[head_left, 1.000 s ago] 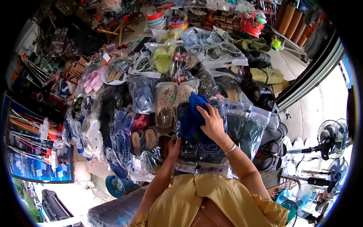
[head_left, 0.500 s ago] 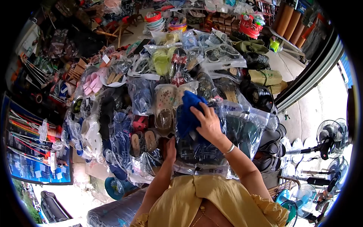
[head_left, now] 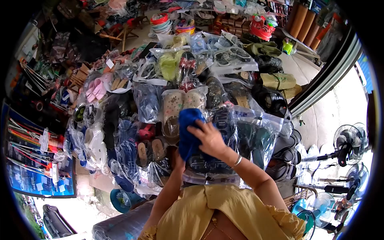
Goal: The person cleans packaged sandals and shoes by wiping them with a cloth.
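My right hand, a metal bangle on its wrist, is closed on a blue cloth and presses it over plastic-wrapped dark blue slippers. My left hand is at the near left side of that package, beside a pair of tan-insole sandals; its fingers are mostly hidden. Just beyond the cloth lie bagged beige clogs with small charms. Right of my right hand is a clear bag of dark green slippers.
Bagged footwear covers the display, including white clogs and pink slippers. Several fans stand at the right. A blue board with thin rods is at the left. A grey plastic-wrapped block lies close to my body.
My right hand has moved the blue cloth left and toward me, uncovering more of the dark blue slippers. My left hand stays near the same spot, now partly behind the cloth.
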Demonstrator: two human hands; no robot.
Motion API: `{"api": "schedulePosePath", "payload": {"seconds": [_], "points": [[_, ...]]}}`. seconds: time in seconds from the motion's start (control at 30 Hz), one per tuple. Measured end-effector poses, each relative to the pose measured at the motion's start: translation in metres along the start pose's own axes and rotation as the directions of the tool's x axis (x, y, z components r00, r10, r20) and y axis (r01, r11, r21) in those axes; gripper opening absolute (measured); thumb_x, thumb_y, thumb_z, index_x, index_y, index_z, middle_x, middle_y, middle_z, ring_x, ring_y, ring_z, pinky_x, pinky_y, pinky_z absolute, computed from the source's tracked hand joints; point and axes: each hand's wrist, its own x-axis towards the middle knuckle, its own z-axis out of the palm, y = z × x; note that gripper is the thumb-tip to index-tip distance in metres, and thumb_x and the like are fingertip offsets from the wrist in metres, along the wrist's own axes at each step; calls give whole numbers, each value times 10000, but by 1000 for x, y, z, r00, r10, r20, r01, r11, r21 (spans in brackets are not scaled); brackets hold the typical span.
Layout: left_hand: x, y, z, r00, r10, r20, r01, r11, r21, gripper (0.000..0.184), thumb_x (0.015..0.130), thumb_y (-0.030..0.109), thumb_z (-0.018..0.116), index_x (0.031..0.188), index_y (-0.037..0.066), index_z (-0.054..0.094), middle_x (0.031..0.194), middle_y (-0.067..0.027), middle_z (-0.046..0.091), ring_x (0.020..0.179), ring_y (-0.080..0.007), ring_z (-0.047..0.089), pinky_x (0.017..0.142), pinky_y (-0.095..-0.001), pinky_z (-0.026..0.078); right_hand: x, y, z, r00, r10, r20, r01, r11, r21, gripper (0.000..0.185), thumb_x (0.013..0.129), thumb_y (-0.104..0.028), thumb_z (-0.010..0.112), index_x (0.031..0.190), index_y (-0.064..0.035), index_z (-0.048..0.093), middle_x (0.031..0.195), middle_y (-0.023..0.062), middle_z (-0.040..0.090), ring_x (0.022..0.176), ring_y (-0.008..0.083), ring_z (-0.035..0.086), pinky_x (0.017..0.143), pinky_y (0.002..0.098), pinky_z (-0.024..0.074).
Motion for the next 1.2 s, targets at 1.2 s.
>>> {"api": "schedulePosePath", "payload": {"seconds": [1.2], "points": [[-6,21,10,997,-73,16,74,992,-101,360,1067,319,501,1178,5,637,1077,-34,642,980,-121,587,907,-295,459,-14,-9,-11,998,45,46,-46,999,23,864,588,-12,745,1401,-218,534,1395,173,501,1094,398,557,923,468,530]]}}
